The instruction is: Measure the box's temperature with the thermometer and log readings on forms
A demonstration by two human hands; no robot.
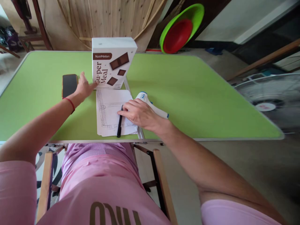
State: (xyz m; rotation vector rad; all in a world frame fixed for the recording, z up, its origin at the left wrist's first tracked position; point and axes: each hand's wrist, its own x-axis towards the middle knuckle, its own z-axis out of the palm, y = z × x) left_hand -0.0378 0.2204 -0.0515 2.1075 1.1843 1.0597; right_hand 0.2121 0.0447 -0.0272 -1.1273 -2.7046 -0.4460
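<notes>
My left hand (84,87) is open, its thumb reaching to the lower left edge of a white NutriMotion box (114,67) standing upright on the green table. Just left of that hand lies a smartphone (69,85) with a dark screen and orange edge. My right hand (140,114) rests over a small stack of printed paper sheets (110,109). Its fingers are closed around the upper end of a black pen (119,125), which lies over the sheets. Partly behind the right hand is a white and blue infrared thermometer (156,109).
The light green folding table (187,93) has a metal rim and a central seam. A floor fan (264,100) stands beyond its right edge. Green and red basins (180,29) lean at the back, beside a wooden board (112,18). A wooden chair (35,34) is at the far left.
</notes>
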